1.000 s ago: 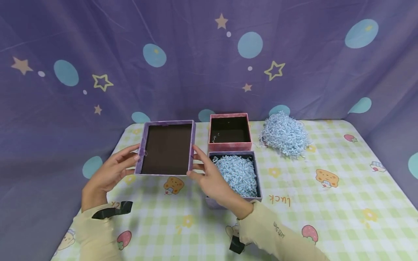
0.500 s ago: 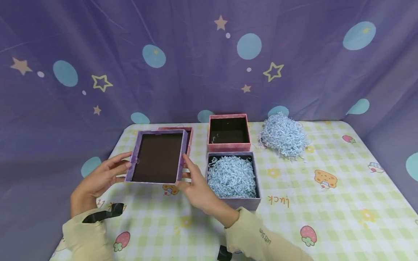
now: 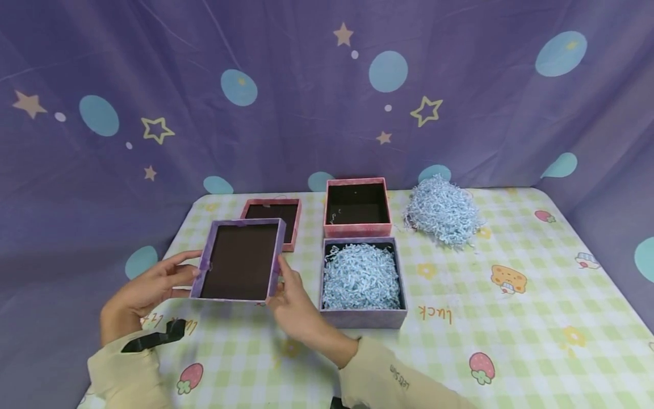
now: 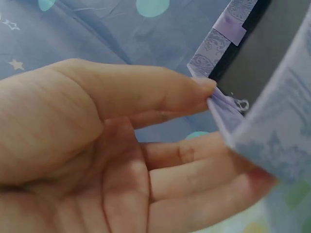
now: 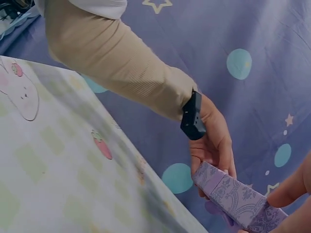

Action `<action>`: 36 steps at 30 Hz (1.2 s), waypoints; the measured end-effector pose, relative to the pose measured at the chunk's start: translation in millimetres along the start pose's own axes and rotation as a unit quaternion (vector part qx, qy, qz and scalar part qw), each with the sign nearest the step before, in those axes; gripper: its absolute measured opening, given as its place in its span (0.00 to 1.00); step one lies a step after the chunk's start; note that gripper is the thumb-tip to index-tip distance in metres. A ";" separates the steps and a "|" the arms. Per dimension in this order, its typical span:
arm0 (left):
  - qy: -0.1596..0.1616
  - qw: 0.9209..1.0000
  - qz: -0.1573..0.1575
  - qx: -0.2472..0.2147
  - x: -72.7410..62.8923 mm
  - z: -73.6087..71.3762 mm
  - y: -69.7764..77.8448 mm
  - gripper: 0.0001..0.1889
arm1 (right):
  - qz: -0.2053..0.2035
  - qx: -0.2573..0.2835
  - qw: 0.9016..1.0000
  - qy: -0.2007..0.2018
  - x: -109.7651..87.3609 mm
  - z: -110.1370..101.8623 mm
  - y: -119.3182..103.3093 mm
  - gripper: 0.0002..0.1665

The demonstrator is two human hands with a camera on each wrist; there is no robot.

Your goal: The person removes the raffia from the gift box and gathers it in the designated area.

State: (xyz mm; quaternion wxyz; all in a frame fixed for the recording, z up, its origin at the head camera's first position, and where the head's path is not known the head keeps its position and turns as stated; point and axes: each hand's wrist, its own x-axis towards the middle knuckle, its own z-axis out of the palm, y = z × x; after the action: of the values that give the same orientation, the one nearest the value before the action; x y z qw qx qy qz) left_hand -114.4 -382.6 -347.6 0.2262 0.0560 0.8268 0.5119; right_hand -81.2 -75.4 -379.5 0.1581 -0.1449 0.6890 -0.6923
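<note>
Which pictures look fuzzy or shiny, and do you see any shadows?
Head view: mostly clear, with a faint, soft shadow on the tablecloth below the right hand; left wrist view: the near wall of the shallow purple box looks blurry; right wrist view: dimmer, with a pale sheen on the curtain at upper right.

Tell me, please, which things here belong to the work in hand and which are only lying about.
Seemingly in the work:
purple lid, held by left hand and right hand
purple box with blue shreds inside

Apparently lying about:
pink lid
pink box
loose blue heap
</note>
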 end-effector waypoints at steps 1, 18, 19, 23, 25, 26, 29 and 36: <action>-0.003 1.000 -0.007 0.007 -0.6 -0.4 -0.3 0.33 | -0.002 -0.008 1.000 0.001 -0.5 1.4 1.5 0.48; -0.030 0.997 -0.071 -0.030 8.1 7.4 -31.3 0.32 | 0.046 -0.059 0.997 0.018 -3.6 11.1 34.2 0.47; -0.034 0.996 -0.071 -0.042 8.7 7.7 -34.5 0.31 | 0.049 -0.058 0.997 0.018 -3.6 11.1 36.5 0.47; -0.053 0.992 -0.065 -0.097 10.4 8.8 -46.9 0.27 | 0.047 -0.051 0.997 0.017 -3.5 10.7 43.6 0.48; -0.055 0.990 -0.063 -0.113 10.5 9.7 -51.5 0.26 | 0.045 -0.055 0.997 0.020 -3.3 10.4 46.5 0.48; -0.055 0.990 -0.062 -0.114 10.5 10.1 -53.7 0.26 | 0.043 -0.056 0.997 0.021 -3.1 10.2 47.8 0.48; -0.048 0.991 -0.064 -0.112 10.9 12.1 -58.0 0.28 | 0.046 -0.069 0.996 0.025 -2.8 9.3 52.1 0.48; -0.025 0.991 -0.063 -0.113 10.1 16.5 -65.1 0.28 | 0.058 -0.075 0.995 0.016 -0.6 6.7 58.2 0.46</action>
State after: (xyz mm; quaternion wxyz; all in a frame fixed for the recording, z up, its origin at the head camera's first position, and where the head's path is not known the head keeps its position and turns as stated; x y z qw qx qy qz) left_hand -107.3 -396.3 -413.7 0.2836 -0.0093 0.7593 0.5856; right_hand -76.7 -81.3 -437.6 0.1757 -0.1048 0.7488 -0.6305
